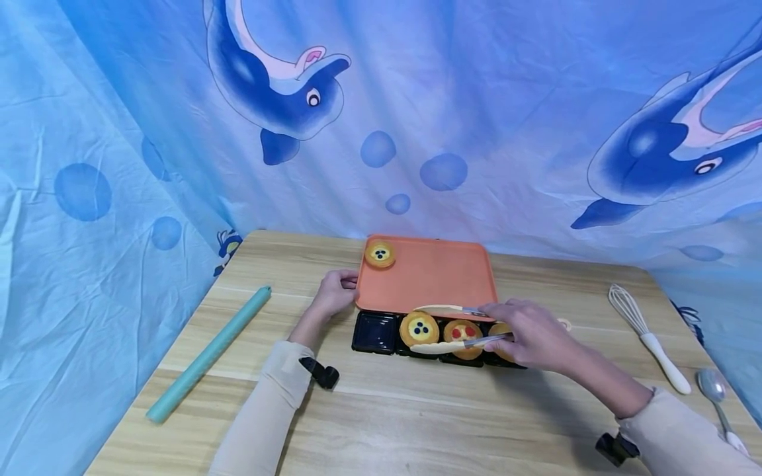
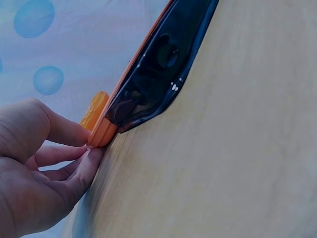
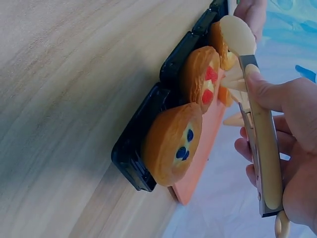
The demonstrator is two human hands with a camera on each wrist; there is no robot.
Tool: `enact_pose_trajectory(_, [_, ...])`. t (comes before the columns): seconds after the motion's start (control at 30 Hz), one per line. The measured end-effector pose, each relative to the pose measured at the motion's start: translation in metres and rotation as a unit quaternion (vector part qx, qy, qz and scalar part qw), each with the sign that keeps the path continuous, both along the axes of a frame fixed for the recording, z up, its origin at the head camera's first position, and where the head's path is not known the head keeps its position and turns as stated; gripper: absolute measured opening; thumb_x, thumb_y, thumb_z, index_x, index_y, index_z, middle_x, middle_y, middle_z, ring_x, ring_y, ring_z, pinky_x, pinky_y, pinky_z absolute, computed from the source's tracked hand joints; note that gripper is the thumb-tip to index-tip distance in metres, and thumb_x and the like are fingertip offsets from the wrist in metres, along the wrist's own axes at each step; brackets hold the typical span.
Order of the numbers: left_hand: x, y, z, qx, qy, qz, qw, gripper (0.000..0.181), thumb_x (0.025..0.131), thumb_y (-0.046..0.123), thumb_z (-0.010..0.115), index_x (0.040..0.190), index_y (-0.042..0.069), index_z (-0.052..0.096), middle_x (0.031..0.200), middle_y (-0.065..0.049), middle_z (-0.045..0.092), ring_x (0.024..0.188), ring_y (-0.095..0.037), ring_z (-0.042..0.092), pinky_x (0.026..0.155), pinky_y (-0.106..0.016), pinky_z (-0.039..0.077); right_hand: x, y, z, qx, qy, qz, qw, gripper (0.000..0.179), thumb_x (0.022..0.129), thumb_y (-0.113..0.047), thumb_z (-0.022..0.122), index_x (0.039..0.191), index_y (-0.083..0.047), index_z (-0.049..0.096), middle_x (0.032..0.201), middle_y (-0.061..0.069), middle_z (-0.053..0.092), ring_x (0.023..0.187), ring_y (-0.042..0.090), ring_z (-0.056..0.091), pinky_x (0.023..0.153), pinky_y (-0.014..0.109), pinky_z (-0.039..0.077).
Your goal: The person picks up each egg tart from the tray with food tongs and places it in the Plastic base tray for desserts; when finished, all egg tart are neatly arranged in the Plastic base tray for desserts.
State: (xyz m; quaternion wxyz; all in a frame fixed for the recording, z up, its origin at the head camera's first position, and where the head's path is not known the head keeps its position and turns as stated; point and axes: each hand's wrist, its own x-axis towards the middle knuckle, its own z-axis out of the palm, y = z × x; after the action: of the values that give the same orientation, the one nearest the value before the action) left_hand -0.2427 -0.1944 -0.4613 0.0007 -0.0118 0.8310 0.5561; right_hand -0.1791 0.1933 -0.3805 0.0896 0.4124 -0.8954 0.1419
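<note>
My left hand (image 1: 337,292) pinches the left edge of an orange tray (image 1: 437,271) between thumb and fingers. A tart with blue berries (image 1: 380,254) sits in the tray's far left corner. In front of the tray lies a black compartmented box (image 1: 376,332), its leftmost compartment bare. The others hold a blue-berry tart (image 1: 415,339), a red-topped tart (image 1: 458,329) and, partly hidden by my right hand (image 1: 530,334), a third tart (image 1: 500,328), blue-berried in the right wrist view. That hand grips cream-tipped tongs (image 3: 267,158), whose spread arms reach left over the box.
A teal rolling pin (image 1: 208,357) lies slanted on the left of the wooden table (image 1: 405,430). Toward the right edge are a white-handled whisk (image 1: 649,337) and a metal spoon (image 1: 714,390). A blue dolphin-print curtain (image 1: 476,119) hangs behind the table.
</note>
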Motion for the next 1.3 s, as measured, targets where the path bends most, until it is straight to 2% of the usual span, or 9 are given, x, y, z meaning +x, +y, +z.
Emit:
enact_pose_trajectory(0.13, [0.0, 0.0, -0.001, 0.0, 0.0, 0.004, 1.0, 0.049, 0.081, -0.01, 0.059, 0.13, -0.009, 0.058, 0.117, -0.021, 0.064, 0.107, -0.032, 0.062, 0.089, -0.037, 0.053, 0.0, -0.001, 0.0, -0.002, -0.016, -0.006, 0.9999, 0.06, 0.075, -0.03, 0.087, 0.125, -0.003, 0.068, 0.115, 0.008, 0.071, 0.089, 0.021, 0.066, 0.067, 0.038, 0.053])
enact_pose_trajectory(0.37, [-0.001, 0.0, -0.002, 0.005, -0.001, 0.004, 1.0, 0.05, 0.08, -0.011, 0.059, 0.13, -0.01, 0.058, 0.116, -0.021, 0.064, 0.107, -0.032, 0.061, 0.089, -0.036, 0.053, 0.0, 0.0, 0.007, -0.035, -0.076, -0.026, 0.9962, 0.074, 0.077, -0.033, 0.086, 0.139, -0.004, 0.057, 0.13, 0.014, 0.063, 0.109, 0.03, 0.064, 0.088, 0.053, 0.053])
enact_pose_trajectory(0.53, [0.0, -0.001, -0.002, 0.007, -0.005, 0.004, 1.0, 0.05, 0.08, -0.011, 0.059, 0.13, -0.009, 0.059, 0.117, -0.021, 0.064, 0.107, -0.033, 0.062, 0.09, -0.036, 0.053, -0.004, 0.0, 0.01, -0.05, -0.092, -0.039, 0.9938, 0.075, 0.077, -0.03, 0.086, 0.139, 0.0, 0.056, 0.131, 0.017, 0.062, 0.113, 0.034, 0.062, 0.088, 0.054, 0.053])
enact_pose_trajectory(0.73, [0.001, -0.004, -0.002, 0.002, -0.005, 0.009, 0.9999, 0.05, 0.081, -0.011, 0.059, 0.13, -0.008, 0.059, 0.116, -0.021, 0.064, 0.107, -0.032, 0.061, 0.088, -0.037, 0.054, -0.02, -0.006, 0.012, -0.063, -0.108, -0.051, 0.9909, 0.077, 0.079, -0.032, 0.085, 0.14, 0.002, 0.053, 0.132, 0.02, 0.061, 0.113, 0.037, 0.062, 0.08, 0.05, 0.055])
enact_pose_trajectory(0.9, [0.001, -0.004, -0.002, -0.004, -0.002, 0.003, 1.0, 0.049, 0.081, -0.01, 0.059, 0.13, -0.008, 0.059, 0.116, -0.021, 0.064, 0.106, -0.032, 0.062, 0.088, -0.037, 0.054, -0.039, -0.013, 0.013, -0.064, -0.117, -0.06, 0.9892, 0.079, 0.08, -0.038, 0.083, 0.142, 0.002, 0.052, 0.133, 0.021, 0.059, 0.113, 0.038, 0.062, 0.085, 0.055, 0.054])
enact_pose_trajectory(1.07, [0.0, -0.002, -0.002, 0.0, -0.001, -0.001, 1.0, 0.048, 0.082, -0.01, 0.06, 0.129, -0.01, 0.059, 0.115, -0.021, 0.065, 0.106, -0.033, 0.063, 0.088, -0.036, 0.054, -0.063, -0.027, 0.012, -0.057, -0.119, -0.056, 0.9897, 0.077, 0.082, -0.035, 0.082, 0.143, -0.001, 0.051, 0.129, 0.02, 0.062, 0.099, 0.035, 0.065, 0.081, 0.052, 0.054])
enact_pose_trajectory(1.17, [-0.001, -0.001, -0.001, 0.0, -0.002, 0.002, 1.0, 0.047, 0.082, -0.01, 0.06, 0.129, -0.009, 0.059, 0.114, -0.02, 0.065, 0.106, -0.032, 0.062, 0.089, -0.036, 0.054, -0.079, -0.04, 0.009, -0.052, -0.117, -0.043, 0.9908, 0.079, 0.082, -0.034, 0.082, 0.148, -0.007, 0.047, 0.125, 0.019, 0.064, 0.068, 0.026, 0.062, 0.063, 0.043, 0.053])
enact_pose_trajectory(1.23, [-0.001, -0.001, -0.001, -0.002, -0.003, 0.002, 1.0, 0.047, 0.082, -0.009, 0.06, 0.129, -0.009, 0.059, 0.115, -0.02, 0.065, 0.106, -0.032, 0.062, 0.089, -0.037, 0.054, -0.088, -0.049, 0.004, -0.051, -0.123, -0.04, 0.9904, 0.081, 0.083, -0.036, 0.081, 0.151, -0.012, 0.044, 0.108, 0.017, 0.069, 0.046, 0.019, 0.045, 0.049, 0.035, 0.044])
enact_pose_trajectory(1.3, [-0.001, 0.001, 0.0, -0.002, -0.004, 0.0, 1.0, 0.047, 0.082, -0.009, 0.06, 0.129, -0.008, 0.059, 0.115, -0.02, 0.065, 0.106, -0.032, 0.062, 0.089, -0.037, 0.053, -0.095, -0.056, -0.001, -0.05, -0.131, -0.042, 0.9892, 0.082, 0.085, -0.037, 0.079, 0.153, -0.015, 0.04, 0.084, 0.011, 0.065, 0.038, 0.015, 0.021, 0.042, 0.03, 0.029])
